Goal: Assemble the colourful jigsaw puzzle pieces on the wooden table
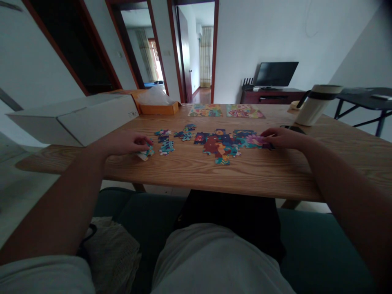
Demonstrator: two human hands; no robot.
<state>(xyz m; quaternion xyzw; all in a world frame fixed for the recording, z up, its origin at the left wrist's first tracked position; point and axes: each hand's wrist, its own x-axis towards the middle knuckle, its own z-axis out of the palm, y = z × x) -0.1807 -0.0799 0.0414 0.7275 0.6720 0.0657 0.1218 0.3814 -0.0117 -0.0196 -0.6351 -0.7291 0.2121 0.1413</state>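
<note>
A partly joined jigsaw puzzle (219,145) with dark blue, brown and teal pictures lies on the wooden table in front of me. My right hand (278,138) is at its right end, thumb and fingers closed about a purple-pink puzzle piece (256,140). Over on the left, my left hand (130,143) has curled fingers against a few puzzle pieces (149,152), one showing a pale edge or underside. Between the hands lie loose puzzle pieces (167,148) and a small group of pieces (185,134).
Two colourful picture sheets (205,110) lie at the table's far side. A white box (98,116) and an orange tray (159,109) with clear plastic stand at the left. A white jug (317,107) and a dark phone-like object (292,129) are at the right.
</note>
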